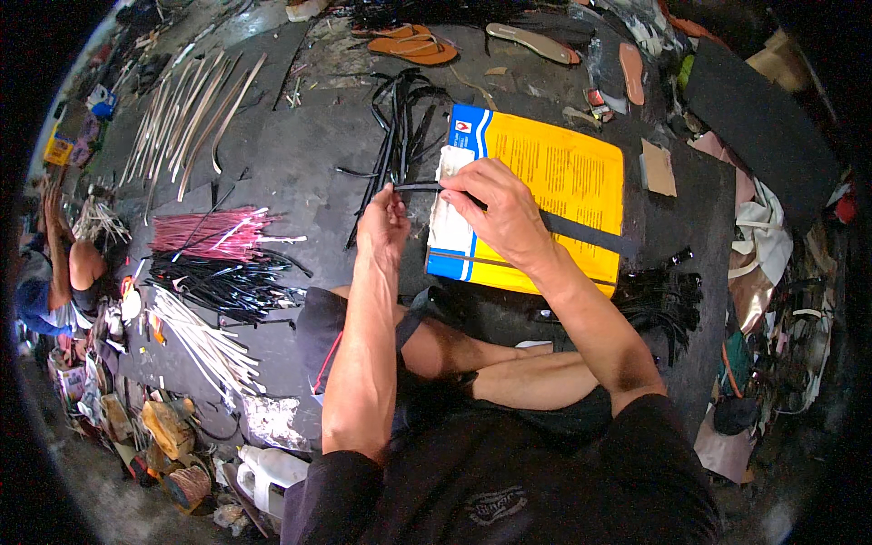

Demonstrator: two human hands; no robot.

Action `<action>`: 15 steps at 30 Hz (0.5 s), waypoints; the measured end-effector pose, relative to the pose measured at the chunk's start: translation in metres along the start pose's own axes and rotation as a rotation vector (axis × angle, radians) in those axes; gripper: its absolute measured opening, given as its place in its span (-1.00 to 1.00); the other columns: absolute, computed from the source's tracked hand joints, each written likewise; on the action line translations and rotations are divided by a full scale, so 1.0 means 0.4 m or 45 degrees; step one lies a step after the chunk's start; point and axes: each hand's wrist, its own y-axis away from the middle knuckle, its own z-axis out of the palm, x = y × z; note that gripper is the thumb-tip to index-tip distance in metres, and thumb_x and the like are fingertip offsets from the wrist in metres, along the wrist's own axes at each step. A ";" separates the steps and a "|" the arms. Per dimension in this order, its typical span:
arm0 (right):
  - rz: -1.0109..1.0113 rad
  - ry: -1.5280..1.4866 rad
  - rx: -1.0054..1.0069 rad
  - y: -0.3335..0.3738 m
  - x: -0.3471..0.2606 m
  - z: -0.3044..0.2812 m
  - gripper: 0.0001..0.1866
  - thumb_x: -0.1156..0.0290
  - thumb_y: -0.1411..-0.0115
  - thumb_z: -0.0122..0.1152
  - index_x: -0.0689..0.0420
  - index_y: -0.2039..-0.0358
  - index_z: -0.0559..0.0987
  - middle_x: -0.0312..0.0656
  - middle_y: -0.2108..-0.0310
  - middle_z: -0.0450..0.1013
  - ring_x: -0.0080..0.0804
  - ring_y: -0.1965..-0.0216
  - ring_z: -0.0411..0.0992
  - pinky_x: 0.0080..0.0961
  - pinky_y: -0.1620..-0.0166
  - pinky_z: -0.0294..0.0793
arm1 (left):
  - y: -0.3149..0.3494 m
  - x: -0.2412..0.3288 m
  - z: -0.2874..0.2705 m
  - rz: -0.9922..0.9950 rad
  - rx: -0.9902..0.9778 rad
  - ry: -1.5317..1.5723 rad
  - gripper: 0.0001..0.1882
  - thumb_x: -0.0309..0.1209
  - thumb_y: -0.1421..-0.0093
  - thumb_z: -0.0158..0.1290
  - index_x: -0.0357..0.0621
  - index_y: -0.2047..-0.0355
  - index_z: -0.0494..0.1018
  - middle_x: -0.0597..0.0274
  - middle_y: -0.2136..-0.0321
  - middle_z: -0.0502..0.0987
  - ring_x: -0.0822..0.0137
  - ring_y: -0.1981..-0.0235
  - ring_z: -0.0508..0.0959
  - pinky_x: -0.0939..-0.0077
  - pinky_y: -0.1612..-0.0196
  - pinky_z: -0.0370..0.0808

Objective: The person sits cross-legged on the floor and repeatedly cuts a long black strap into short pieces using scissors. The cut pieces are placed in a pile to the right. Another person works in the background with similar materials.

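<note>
My left hand (383,222) is closed, its fingertips pinching one end of a narrow black strap (420,187). My right hand (493,207) pinches the same strap a short way to the right, so a short piece runs level between the hands. Beneath my right hand lies a yellow and blue printed panel (572,173) with a torn white patch at its left edge. A wider dark strip (586,232) crosses the panel from beneath my right wrist; whether it joins the strap is hidden. Just beyond my left hand lies a loose bundle of black straps (398,118).
To the left lie pale strips (195,113), pink strips (213,233), black strips (227,283) and white strips (204,343). Orange sandals (413,47) and loose soles (534,43) lie at the back. A white jug (272,468) stands lower left. Another person's arm (56,245) shows far left.
</note>
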 end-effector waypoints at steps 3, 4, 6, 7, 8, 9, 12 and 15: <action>0.047 -0.048 -0.012 -0.002 -0.002 0.002 -0.83 0.45 -0.17 0.41 0.21 0.24 0.67 -0.06 0.28 0.54 -0.03 0.18 0.51 -0.19 0.11 0.52 | 0.078 -0.010 0.031 0.019 -0.107 0.194 -0.67 -0.04 -0.37 0.16 -0.04 0.30 0.48 0.41 0.44 0.53 0.51 0.42 0.48 0.59 0.37 0.25; 0.038 -0.043 -0.008 -0.002 -0.001 0.002 -0.83 0.45 -0.17 0.41 0.21 0.24 0.67 -0.06 0.28 0.54 -0.03 0.18 0.51 -0.19 0.11 0.52 | 0.106 -0.016 0.039 0.072 -0.211 0.178 -0.64 0.01 -0.38 0.14 -0.03 0.28 0.49 0.40 0.43 0.54 0.50 0.41 0.49 0.58 0.34 0.26; 0.017 -0.032 -0.011 -0.002 0.000 0.001 -0.83 0.45 -0.18 0.40 0.21 0.24 0.66 -0.06 0.27 0.53 -0.04 0.18 0.51 -0.19 0.11 0.52 | 0.136 -0.039 0.066 0.251 -0.379 -0.274 -0.64 0.02 -0.37 0.15 0.01 0.34 0.52 0.41 0.43 0.54 0.50 0.43 0.43 0.58 0.32 0.26; 0.013 -0.035 -0.014 -0.001 0.000 0.000 -0.83 0.47 -0.18 0.41 0.21 0.23 0.66 -0.07 0.28 0.54 -0.05 0.19 0.51 -0.21 0.11 0.52 | 0.141 -0.040 0.068 0.325 -0.270 -0.431 -0.67 -0.04 -0.36 0.18 0.01 0.38 0.52 0.43 0.45 0.53 0.52 0.46 0.41 0.58 0.35 0.25; 0.011 -0.037 -0.018 0.001 0.000 -0.001 -0.84 0.49 -0.18 0.41 0.21 0.22 0.66 -0.08 0.28 0.54 -0.06 0.19 0.52 -0.23 0.12 0.53 | 0.140 -0.045 0.069 0.422 -0.205 -0.578 -0.70 -0.10 -0.35 0.20 0.00 0.41 0.53 0.45 0.48 0.52 0.54 0.48 0.40 0.59 0.38 0.25; 0.014 -0.031 -0.022 0.004 0.000 -0.003 -0.84 0.50 -0.18 0.41 0.22 0.22 0.66 -0.09 0.29 0.54 -0.07 0.20 0.52 -0.25 0.12 0.53 | 0.131 -0.049 0.065 0.361 -0.202 -0.512 -0.72 -0.14 -0.35 0.21 0.00 0.42 0.53 0.46 0.49 0.51 0.55 0.50 0.38 0.58 0.40 0.24; 0.002 -0.028 -0.035 0.014 -0.003 -0.007 -0.84 0.51 -0.18 0.41 0.21 0.22 0.66 -0.09 0.29 0.54 -0.07 0.20 0.52 -0.25 0.12 0.53 | 0.083 -0.051 0.026 0.250 -0.095 -0.465 -0.75 -0.21 -0.34 0.23 -0.01 0.44 0.52 0.49 0.52 0.48 0.58 0.54 0.35 0.57 0.47 0.22; 0.034 -0.035 -0.042 0.018 -0.007 -0.007 -0.85 0.52 -0.18 0.41 0.20 0.22 0.66 -0.08 0.29 0.55 -0.07 0.21 0.52 -0.26 0.12 0.53 | 0.036 -0.036 -0.021 0.212 -0.011 -0.507 -0.76 -0.21 -0.33 0.22 0.00 0.44 0.52 0.48 0.54 0.46 0.58 0.54 0.36 0.58 0.46 0.22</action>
